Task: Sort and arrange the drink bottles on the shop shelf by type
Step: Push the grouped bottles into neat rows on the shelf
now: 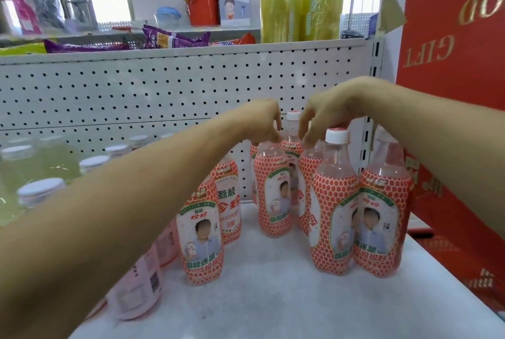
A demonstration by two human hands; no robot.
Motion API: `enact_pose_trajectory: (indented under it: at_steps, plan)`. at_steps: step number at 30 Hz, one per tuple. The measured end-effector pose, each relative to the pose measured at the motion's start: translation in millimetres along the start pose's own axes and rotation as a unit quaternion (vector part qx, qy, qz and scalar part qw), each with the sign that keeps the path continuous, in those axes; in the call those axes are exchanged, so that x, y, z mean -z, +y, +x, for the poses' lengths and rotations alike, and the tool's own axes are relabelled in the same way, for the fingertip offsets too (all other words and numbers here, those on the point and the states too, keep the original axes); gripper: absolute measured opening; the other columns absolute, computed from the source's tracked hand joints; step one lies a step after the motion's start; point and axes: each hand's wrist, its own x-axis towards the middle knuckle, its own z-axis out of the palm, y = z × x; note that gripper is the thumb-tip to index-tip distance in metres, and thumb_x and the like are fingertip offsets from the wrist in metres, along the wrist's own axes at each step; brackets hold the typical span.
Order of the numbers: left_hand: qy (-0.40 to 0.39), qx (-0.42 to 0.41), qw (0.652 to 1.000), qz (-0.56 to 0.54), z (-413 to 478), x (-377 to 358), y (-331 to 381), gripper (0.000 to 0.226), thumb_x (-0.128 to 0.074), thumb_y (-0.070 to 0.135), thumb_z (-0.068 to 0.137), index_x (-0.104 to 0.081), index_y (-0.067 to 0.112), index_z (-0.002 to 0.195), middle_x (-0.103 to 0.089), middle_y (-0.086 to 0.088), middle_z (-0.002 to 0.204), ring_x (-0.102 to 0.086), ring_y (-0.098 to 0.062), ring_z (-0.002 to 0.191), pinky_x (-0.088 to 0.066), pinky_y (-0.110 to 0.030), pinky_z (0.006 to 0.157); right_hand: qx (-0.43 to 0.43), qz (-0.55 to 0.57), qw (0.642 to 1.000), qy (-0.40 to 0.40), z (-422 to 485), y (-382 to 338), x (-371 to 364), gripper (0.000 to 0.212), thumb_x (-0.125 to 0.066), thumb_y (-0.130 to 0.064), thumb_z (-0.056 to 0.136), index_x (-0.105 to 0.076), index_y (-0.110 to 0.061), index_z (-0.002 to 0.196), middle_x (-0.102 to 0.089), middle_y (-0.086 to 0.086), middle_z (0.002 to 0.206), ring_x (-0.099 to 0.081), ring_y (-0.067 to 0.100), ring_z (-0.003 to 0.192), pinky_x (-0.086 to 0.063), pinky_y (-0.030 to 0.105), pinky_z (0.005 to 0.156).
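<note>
Fingers of our left hand [262,120] pinch a pink bottle [273,188] by its top; our right hand [325,117] grips its neighbour [306,166]; the near shelf [273,300] lies open.

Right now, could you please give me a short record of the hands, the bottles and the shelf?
left hand: grips the top of a red-labelled bottle
right hand: fingers curled over the top of a neighbouring bottle
other red bottles: upright on the white shelf
green drinks: at the left, blurred
pink bottles: below the left forearm
</note>
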Motion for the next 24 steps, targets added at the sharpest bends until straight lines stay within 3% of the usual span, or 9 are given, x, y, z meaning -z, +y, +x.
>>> enact_pose_trajectory:
  at_steps: [3,5,8,15,24]
  plan:
    - [0.003,0.001,1.0,0.006,-2.1,1.1,-12.5,0.031,-0.069,0.024,0.093,-0.062,0.011,0.12,-0.054,-0.002,0.114,-0.061,-0.01,0.065,-0.041,-0.012,0.04,0.031,-0.002,0.999,0.009,1.0,-2.9,1.8,0.024,-0.073,-0.007,0.086,-0.069,-0.01,0.109,-0.067,0.009,0.095,-0.069,0.023,0.077,-0.057,0.03,0.062]
    - [0.015,-0.009,1.0,0.019,-1.5,-1.3,-17.4,0.03,-0.068,0.024,0.093,-0.061,0.013,0.12,-0.056,-0.005,0.122,-0.06,-0.013,0.076,-0.043,-0.015,0.055,0.036,-0.02,0.998,0.044,5.4,-4.4,0.7,0.02,-0.074,-0.013,0.087,-0.068,-0.004,0.104,-0.069,0.009,0.084,-0.069,0.025,0.073,-0.057,0.031,0.062]
    - [0.027,-0.019,0.999,0.029,0.5,-4.7,-19.8,0.032,-0.067,0.024,0.094,-0.061,0.014,0.123,-0.054,-0.006,0.131,-0.05,-0.016,0.097,-0.039,-0.026,0.081,0.033,-0.025,0.997,0.066,11.0,-5.8,-2.2,0.03,-0.075,-0.026,0.087,-0.068,0.001,0.096,-0.073,0.013,0.08,-0.074,0.029,0.077,-0.061,0.037,0.07]
    - [0.033,-0.03,0.999,0.02,7.6,-8.7,-20.3,0.031,-0.068,0.023,0.093,-0.06,0.016,0.122,-0.051,-0.005,0.134,-0.046,-0.023,0.123,-0.033,-0.027,0.088,0.053,-0.011,0.99,0.129,22.6,-4.6,-13.5,0.036,-0.077,-0.032,0.083,-0.067,0.001,0.072,-0.069,0.005,0.054,-0.063,0.017,0.046,-0.058,0.036,0.068]
    - [0.048,-0.027,0.998,0.017,7.3,-11.2,-17.5,0.032,-0.066,0.022,0.095,-0.059,0.015,0.125,-0.053,-0.005,0.133,-0.049,-0.022,0.118,-0.033,-0.026,0.084,0.061,-0.018,0.991,0.118,27.3,-1.1,-11.7,0.036,-0.077,-0.029,0.085,-0.069,0.005,0.094,-0.072,0.011,0.07,-0.068,0.023,0.061,-0.06,0.046,0.08]
